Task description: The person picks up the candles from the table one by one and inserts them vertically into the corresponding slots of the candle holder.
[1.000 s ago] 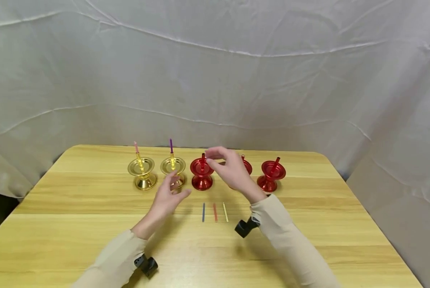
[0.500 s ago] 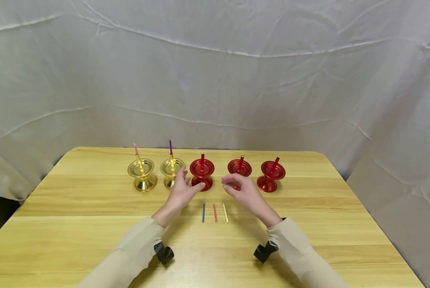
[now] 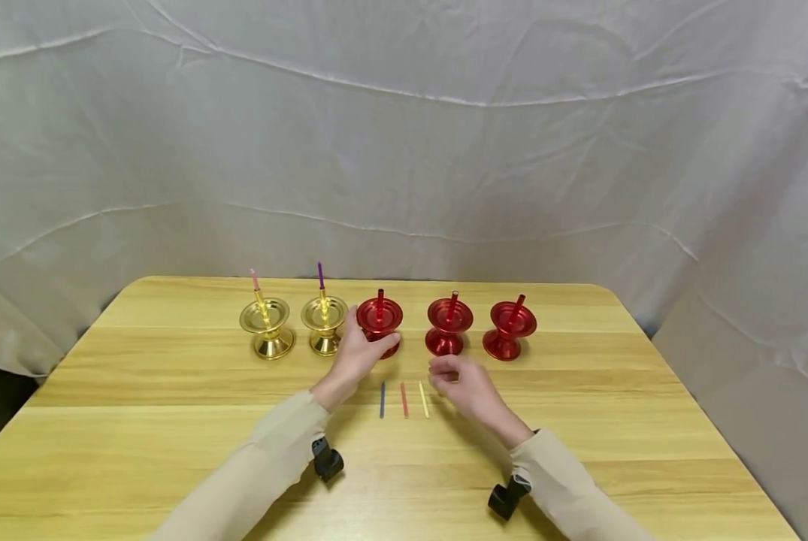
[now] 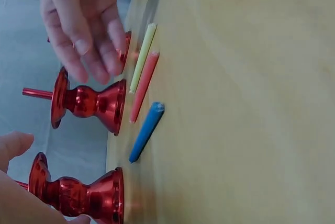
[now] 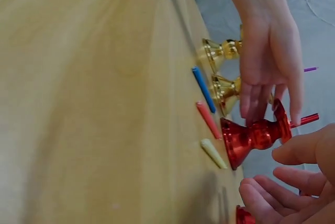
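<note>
1. The yellow candle (image 3: 424,400) lies on the table (image 3: 119,443), rightmost of three, long axis running near to far; the red candle (image 3: 404,400) and blue candle (image 3: 382,400) lie left of it.
2. The right hand (image 3: 470,387), the nearer, hovers just right of its far end, fingers loosely bent, holding nothing.
3. The left hand (image 3: 356,359) spreads, uncurled, beside the middle red holder (image 3: 379,319); contact unclear.

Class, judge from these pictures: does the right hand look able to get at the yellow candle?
Probably yes: the right hand looks empty and close to the yellow candle, and nothing visible stands between them.
</note>
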### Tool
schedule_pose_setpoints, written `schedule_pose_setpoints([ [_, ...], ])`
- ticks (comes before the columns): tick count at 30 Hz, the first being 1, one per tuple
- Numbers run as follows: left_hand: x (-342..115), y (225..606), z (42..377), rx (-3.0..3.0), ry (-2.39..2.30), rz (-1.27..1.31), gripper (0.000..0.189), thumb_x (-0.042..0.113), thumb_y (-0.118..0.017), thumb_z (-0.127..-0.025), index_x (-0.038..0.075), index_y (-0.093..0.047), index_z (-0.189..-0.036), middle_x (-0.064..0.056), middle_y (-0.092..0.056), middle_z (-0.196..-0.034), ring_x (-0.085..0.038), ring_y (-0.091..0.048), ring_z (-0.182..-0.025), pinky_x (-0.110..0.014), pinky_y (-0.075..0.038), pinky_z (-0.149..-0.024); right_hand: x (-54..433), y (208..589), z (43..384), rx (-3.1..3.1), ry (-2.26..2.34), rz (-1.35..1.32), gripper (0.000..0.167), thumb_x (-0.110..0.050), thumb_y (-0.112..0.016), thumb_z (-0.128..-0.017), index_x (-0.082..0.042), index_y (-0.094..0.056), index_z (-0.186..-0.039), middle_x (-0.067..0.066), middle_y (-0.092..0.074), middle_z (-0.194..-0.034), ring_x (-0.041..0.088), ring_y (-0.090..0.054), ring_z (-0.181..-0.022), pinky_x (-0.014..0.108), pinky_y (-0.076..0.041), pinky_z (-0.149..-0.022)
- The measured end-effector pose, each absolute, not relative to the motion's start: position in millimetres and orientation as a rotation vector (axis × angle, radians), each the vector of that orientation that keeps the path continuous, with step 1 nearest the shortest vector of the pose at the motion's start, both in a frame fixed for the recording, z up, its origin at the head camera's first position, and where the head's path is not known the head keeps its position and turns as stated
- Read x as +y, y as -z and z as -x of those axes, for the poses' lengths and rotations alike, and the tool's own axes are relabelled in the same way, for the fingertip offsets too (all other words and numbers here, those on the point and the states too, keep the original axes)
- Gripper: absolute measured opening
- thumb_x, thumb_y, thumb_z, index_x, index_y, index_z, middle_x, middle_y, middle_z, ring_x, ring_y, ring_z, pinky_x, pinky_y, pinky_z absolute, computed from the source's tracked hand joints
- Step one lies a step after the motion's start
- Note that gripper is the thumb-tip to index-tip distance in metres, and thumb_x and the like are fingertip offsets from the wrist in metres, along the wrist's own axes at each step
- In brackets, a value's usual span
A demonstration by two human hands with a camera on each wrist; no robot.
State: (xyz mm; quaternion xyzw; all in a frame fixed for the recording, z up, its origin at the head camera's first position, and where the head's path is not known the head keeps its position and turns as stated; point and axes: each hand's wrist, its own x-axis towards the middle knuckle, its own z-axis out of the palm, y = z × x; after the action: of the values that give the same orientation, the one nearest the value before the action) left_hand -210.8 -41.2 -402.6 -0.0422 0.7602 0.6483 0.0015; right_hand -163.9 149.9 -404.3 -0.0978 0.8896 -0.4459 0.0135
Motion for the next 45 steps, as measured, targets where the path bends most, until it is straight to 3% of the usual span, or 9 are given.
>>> schedule_pose_setpoints([
  [6,-40.5,403.9,223.9,2.386,-2.015,0.164,0.096,0.013,-0.077,-0.08,-0.001,-0.013,-0.151,-0.027,-0.033,-0.147,-0.039,-0.034,-0.134,-0.048,-0.03,-0.11,150.0,411.5,159.1,2.693,1.4,0.228,0.029,0.006,-0.068,-0.082,0.01,-0.064,-0.11,0.009,-0.069,-0.091,0.02,-0.064,-0.083,0.028,-0.055,-0.072],
  [17,-40.7,410.5,227.0,2.382,-2.081,0.121,0.084,0.009,-0.079,-0.079,-0.001,-0.027,-0.145,-0.023,-0.044,-0.139,-0.035,-0.043,-0.129,-0.044,-0.035,-0.108,142.1,418.7,157.0,2.82,1.26,0.27,0.018,-0.004,-0.078,-0.075,0.002,-0.072,-0.091,0.0,-0.065,-0.076,0.01,-0.058,-0.071,0.029,-0.053,-0.069],
  [22,-41.1,413.3,226.9,2.382,-2.095,0.126,0.081,0.01,-0.077,-0.082,0.0,-0.027,-0.145,-0.022,-0.043,-0.141,-0.034,-0.041,-0.13,-0.044,-0.033,-0.109,137.8,422.1,158.0,2.873,1.203,0.362,0.013,-0.004,-0.08,-0.073,0.0,-0.069,-0.079,-0.003,-0.056,-0.065,0.006,-0.047,-0.061,0.022,-0.045,-0.058],
  [28,-40.2,415.2,225.7,2.4,-2.097,0.111,0.075,0.012,-0.074,-0.085,0.0,-0.029,-0.144,-0.022,-0.043,-0.141,-0.034,-0.042,-0.13,-0.044,-0.034,-0.109,135.0,420.9,159.3,2.922,1.083,0.44,0.027,-0.006,-0.081,-0.074,-0.007,-0.057,-0.063,-0.007,-0.041,-0.056,0.005,-0.035,-0.054,0.02,-0.03,-0.053],
  [32,-40.4,415.0,225.4,2.391,-2.106,0.111,0.075,0.011,-0.075,-0.084,0.0,-0.03,-0.143,-0.022,-0.044,-0.139,-0.034,-0.042,-0.129,-0.044,-0.033,-0.109,134.6,419.6,159.7,2.926,1.045,0.502,0.04,0.002,-0.076,-0.075,-0.011,-0.043,-0.057,-0.008,-0.036,-0.053,0.005,-0.033,-0.053,0.019,-0.025,-0.052],
  [35,-41.1,414.5,225.0,2.389,-2.102,0.116,0.076,0.011,-0.075,-0.084,0.0,-0.029,-0.144,-0.023,-0.044,-0.14,-0.035,-0.042,-0.13,-0.044,-0.033,-0.109,134.1,418.9,159.7,2.942,1.023,0.573,0.038,0.01,-0.068,-0.074,-0.011,-0.042,-0.056,-0.007,-0.037,-0.053,0.006,-0.034,-0.053,0.019,-0.026,-0.051],
  [38,-41.4,414.6,225.1,2.396,-2.091,0.113,0.077,0.011,-0.075,-0.084,0.0,-0.029,-0.144,-0.023,-0.044,-0.14,-0.035,-0.042,-0.129,-0.045,-0.034,-0.109,133.0,418.0,159.7,2.958,0.989,0.628,0.026,0.015,-0.059,-0.072,-0.007,-0.054,-0.059,-0.004,-0.044,-0.057,0.009,-0.037,-0.057,0.02,-0.03,-0.052],
  [42,-41.3,415.3,225.5,2.393,-2.083,0.095,0.078,0.012,-0.075,-0.084,0.0,-0.028,-0.145,-0.022,-0.044,-0.14,-0.035,-0.042,-0.129,-0.044,-0.034,-0.108,131.7,415.6,159.9,2.95,0.973,0.613,0.02,0.015,-0.057,-0.074,-0.001,-0.07,-0.075,0.003,-0.063,-0.072,0.013,-0.049,-0.065,0.024,-0.043,-0.059],
  [45,-41.6,415.6,225.7,2.393,-2.084,0.087,0.078,0.012,-0.075,-0.084,0.001,-0.028,-0.145,-0.022,-0.044,-0.14,-0.034,-0.042,-0.129,-0.043,-0.035,-0.108,130.8,414.1,161.6,2.941,0.979,0.579,0.021,0.014,-0.058,-0.076,0.002,-0.073,-0.086,0.008,-0.069,-0.082,0.016,-0.058,-0.073,0.03,-0.051,-0.066],
])
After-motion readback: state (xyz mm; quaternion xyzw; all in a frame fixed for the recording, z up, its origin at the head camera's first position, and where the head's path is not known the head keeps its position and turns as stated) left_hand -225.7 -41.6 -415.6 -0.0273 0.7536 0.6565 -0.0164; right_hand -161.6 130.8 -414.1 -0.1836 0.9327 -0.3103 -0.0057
